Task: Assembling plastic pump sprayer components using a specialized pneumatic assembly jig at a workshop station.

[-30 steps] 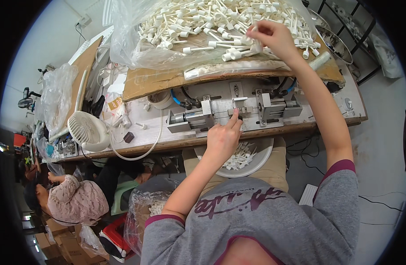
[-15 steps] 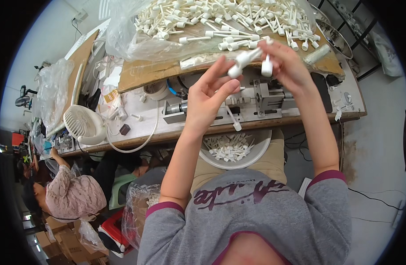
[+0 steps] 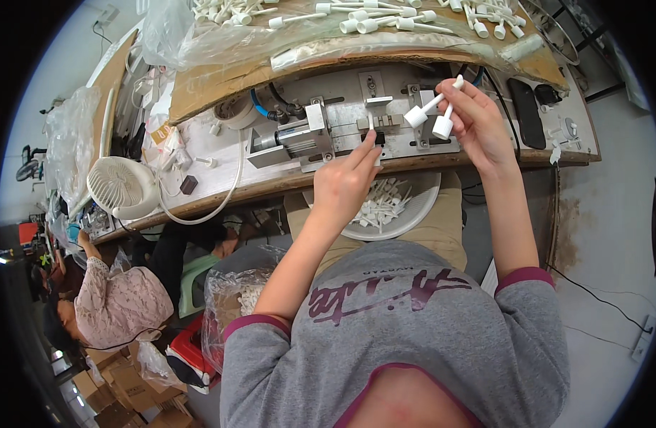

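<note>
My right hand (image 3: 478, 121), raised over the right part of the bench, is closed on two white plastic sticks with cup-shaped ends (image 3: 443, 127). Their cups hang toward the left, and the stems pass between thumb and fingers. My left hand (image 3: 344, 184) is at the front of a metal clamping fixture (image 3: 385, 121), fingers close together. A slim white stick (image 3: 371, 122) shows past its fingertip in the fixture, and a bit of white shows below the fingers; the thumb is hidden. Beneath, a white bowl (image 3: 421, 217) on my lap holds many similar pieces.
A metal cylinder unit (image 3: 292, 139) with blue hose stands left of the fixture. Cardboard (image 3: 221, 93) carrying loose white sticks and plastic film covers the back. A white fan (image 3: 121, 187) stands left, a black phone (image 3: 526, 114) lies right. Another person (image 3: 121, 303) sits at far left.
My left hand has come down from beside the right hand to the fixture. My right hand has moved right, keeping the white sticks. The view has shifted, showing less of the pile.
</note>
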Tool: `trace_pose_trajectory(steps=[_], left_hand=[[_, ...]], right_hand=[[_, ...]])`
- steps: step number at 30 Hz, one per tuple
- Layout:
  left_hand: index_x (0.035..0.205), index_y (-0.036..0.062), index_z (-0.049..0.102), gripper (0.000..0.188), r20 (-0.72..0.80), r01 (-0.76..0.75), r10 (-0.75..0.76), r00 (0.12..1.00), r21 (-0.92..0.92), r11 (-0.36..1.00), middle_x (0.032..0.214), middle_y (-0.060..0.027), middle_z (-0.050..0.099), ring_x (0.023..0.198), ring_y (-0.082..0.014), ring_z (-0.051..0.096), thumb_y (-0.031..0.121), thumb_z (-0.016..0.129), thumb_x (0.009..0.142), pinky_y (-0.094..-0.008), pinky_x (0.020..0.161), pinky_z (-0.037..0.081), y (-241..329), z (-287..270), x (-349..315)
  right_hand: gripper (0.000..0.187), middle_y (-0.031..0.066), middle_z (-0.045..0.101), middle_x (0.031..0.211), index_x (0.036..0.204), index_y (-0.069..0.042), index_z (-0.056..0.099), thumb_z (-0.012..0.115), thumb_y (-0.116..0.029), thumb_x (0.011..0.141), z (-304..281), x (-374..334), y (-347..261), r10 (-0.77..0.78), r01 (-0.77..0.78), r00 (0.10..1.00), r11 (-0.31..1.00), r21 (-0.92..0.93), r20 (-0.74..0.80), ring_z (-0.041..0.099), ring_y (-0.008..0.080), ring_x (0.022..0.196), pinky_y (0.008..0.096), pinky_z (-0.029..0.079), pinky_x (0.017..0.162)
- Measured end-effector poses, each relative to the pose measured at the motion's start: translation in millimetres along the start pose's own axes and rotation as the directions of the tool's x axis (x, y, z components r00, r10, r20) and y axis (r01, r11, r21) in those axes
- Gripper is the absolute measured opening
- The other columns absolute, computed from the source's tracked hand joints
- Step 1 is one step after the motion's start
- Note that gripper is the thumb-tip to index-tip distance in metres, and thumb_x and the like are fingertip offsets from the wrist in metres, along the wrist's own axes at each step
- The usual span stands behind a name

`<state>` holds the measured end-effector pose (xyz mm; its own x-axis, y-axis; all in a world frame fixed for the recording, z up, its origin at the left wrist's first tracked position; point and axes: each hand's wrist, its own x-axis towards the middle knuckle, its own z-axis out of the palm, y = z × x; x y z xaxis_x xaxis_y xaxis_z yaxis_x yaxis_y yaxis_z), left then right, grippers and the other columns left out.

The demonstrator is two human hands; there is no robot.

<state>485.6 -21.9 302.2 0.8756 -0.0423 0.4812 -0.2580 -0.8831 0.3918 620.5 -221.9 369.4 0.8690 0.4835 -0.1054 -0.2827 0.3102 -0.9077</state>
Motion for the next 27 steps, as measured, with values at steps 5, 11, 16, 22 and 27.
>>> trace_pose_trajectory(steps=[5, 11, 16, 22, 27], left_hand=[[0.100, 0.0132, 0.075, 0.029, 0.066, -0.092, 0.081, 0.994, 0.170, 0.981, 0.120, -0.0024, 0.071, 0.060, -0.0213, 0.064, 0.018, 0.081, 0.072, -0.0301, 0.057, 0.052, -2.9, -3.4, 20.0], [0.105, 0.0115, 0.075, 0.033, 0.084, -0.034, 0.024, 0.996, 0.127, 0.991, 0.118, -0.0048, 0.072, 0.066, -0.0205, 0.068, 0.017, 0.082, 0.072, -0.0307, 0.063, 0.054, 2.0, -9.1, 21.9], [0.115, 0.0068, 0.073, 0.043, 0.055, 0.106, -0.092, 0.994, -0.639, 0.762, 0.106, -0.0112, 0.071, 0.085, -0.0176, 0.070, 0.002, 0.082, 0.074, -0.0274, 0.071, 0.059, 29.4, -38.7, 24.8], [0.104, 0.0031, 0.072, 0.031, -0.082, 0.000, -0.013, 0.997, -0.153, 0.988, 0.108, -0.0081, 0.071, 0.082, -0.0199, 0.068, 0.004, 0.079, 0.074, -0.0310, 0.069, 0.058, 19.1, -28.0, 11.1], [0.103, 0.0101, 0.073, 0.032, 0.064, -0.036, 0.030, 0.997, 0.094, 0.995, 0.123, -0.0053, 0.069, 0.072, -0.0228, 0.068, 0.013, 0.079, 0.071, -0.0326, 0.067, 0.054, 0.1, -3.3, 12.1]], right_hand=[[0.019, -0.0014, 0.065, 0.080, 0.106, -0.005, 0.069, 0.070, -0.020, 0.094, -0.4, -8.9, 4.8, 0.026, -0.026, 0.999, 1.000, -0.010, 0.021, 0.047, -0.0003, 0.055, 0.0146, 0.034, 0.050], [0.017, -0.0002, 0.064, 0.073, 0.097, -0.004, 0.065, 0.069, -0.020, 0.095, 7.0, -16.8, 7.4, 0.092, -0.091, 0.995, 0.995, -0.034, 0.046, 0.043, -0.0001, 0.047, 0.0156, 0.032, 0.046], [0.018, 0.0003, 0.063, 0.072, 0.105, -0.002, 0.064, 0.066, -0.018, 0.097, 22.6, -20.6, 20.0, 0.210, -0.202, 0.974, 0.974, -0.104, 0.080, 0.040, -0.0005, 0.044, 0.0154, 0.029, 0.043], [0.028, 0.0035, 0.068, 0.080, 0.116, 0.003, 0.066, 0.068, -0.014, 0.094, 20.1, -14.9, 21.5, -0.009, 0.011, 1.000, 0.986, -0.168, 0.014, 0.055, 0.0028, 0.062, 0.0180, 0.043, 0.056], [0.030, 0.0086, 0.070, 0.089, 0.122, 0.004, 0.063, 0.066, -0.010, 0.094, 21.8, -18.9, 20.1, -0.080, 0.088, 0.996, 0.974, -0.209, 0.047, 0.063, 0.0079, 0.075, 0.0216, 0.051, 0.069]])
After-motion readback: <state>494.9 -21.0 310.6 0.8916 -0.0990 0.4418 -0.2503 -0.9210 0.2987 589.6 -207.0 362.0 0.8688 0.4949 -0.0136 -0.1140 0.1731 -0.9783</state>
